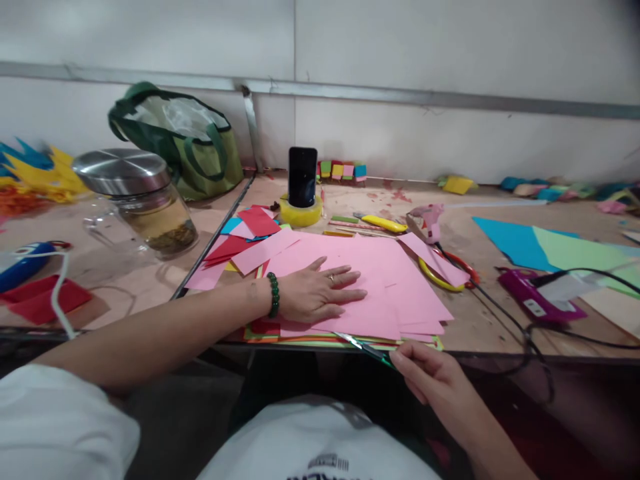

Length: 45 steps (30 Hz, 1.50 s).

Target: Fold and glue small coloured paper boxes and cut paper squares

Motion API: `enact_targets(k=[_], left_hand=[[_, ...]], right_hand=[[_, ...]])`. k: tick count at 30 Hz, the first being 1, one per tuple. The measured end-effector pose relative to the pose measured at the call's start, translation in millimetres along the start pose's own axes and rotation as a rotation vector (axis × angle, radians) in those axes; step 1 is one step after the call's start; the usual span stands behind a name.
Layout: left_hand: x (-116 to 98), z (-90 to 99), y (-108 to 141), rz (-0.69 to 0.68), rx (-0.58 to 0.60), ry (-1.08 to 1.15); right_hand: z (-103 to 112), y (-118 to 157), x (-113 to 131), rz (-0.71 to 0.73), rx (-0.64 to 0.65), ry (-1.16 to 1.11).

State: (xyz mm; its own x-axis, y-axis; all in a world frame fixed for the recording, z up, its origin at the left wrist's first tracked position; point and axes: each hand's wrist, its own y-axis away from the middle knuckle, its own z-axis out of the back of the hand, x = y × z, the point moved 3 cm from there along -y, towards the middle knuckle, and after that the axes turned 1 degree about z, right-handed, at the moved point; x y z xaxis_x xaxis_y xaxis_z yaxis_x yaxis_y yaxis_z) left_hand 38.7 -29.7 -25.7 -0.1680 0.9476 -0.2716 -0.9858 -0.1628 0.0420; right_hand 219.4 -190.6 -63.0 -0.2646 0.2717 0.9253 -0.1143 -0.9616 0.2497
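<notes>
My left hand (320, 293) lies flat on a stack of pink paper sheets (405, 293), fingers spread, a beaded bracelet on its wrist. Sheets of other colours peek out beneath the pink ones along the table's front edge. Between the fingers of my right hand (433, 373) is a craft knife (367, 348) with a dark and green handle. Its silver blade points left and lies at the front edge of the pink sheets. Whether the blade touches the paper, I cannot tell.
A phone (303, 177) stands in a yellow tape roll (301, 212) behind the paper. Nearby are a yellow cutter (385, 223), a pink glue gun (429, 221) and a purple power strip (540, 297) with black cable. To the left stand a glass jar (155, 217) and a green bag (200, 153).
</notes>
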Motion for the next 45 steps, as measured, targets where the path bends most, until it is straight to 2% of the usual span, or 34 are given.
enact_targets(k=[4, 14, 21, 28, 32, 35, 36, 38, 42, 44, 45], left_hand=[[0.8, -6.2, 0.6, 0.017, 0.032, -0.005], [0.1, -5.5, 1.1, 0.018, 0.023, 0.021], [0.8, -5.9, 1.7, 0.014, -0.027, 0.090], [2.8, -5.6, 2.1, 0.014, -0.018, 0.107], [4.2, -5.3, 2.0, 0.011, 0.010, 0.121], [4.2, -3.9, 2.2, 0.029, -0.022, 0.109], [4.2, -3.0, 2.4, 0.045, -0.045, 0.103], [4.6, -0.6, 3.1, 0.091, -0.103, 0.094], [7.8, 3.9, 5.4, 0.213, -0.177, 0.107], [10.3, 4.7, 6.1, 0.272, -0.181, 0.163], [11.3, 4.7, 6.2, 0.298, -0.181, 0.203]], right_hand=[[-6.2, -0.9, 3.7, -0.017, 0.019, -0.030], [-14.0, -1.8, 10.3, -0.050, 0.045, -0.033], [-22.6, -3.0, 17.4, -0.017, 0.051, 0.007], [-22.8, -3.9, 22.0, 0.016, 0.052, 0.031], [-19.1, 7.6, 23.7, 0.024, 0.203, 0.094], [-16.6, 18.9, 23.5, 0.049, 0.303, 0.121], [-13.2, 21.1, 23.7, 0.067, 0.283, 0.125], [1.8, 21.0, 25.6, 0.125, 0.123, 0.147], [58.1, 7.3, 32.3, 0.276, -0.434, 0.265], [84.2, -4.8, 33.3, 0.308, -0.641, 0.356], [92.9, -12.3, 33.2, 0.314, -0.702, 0.449]])
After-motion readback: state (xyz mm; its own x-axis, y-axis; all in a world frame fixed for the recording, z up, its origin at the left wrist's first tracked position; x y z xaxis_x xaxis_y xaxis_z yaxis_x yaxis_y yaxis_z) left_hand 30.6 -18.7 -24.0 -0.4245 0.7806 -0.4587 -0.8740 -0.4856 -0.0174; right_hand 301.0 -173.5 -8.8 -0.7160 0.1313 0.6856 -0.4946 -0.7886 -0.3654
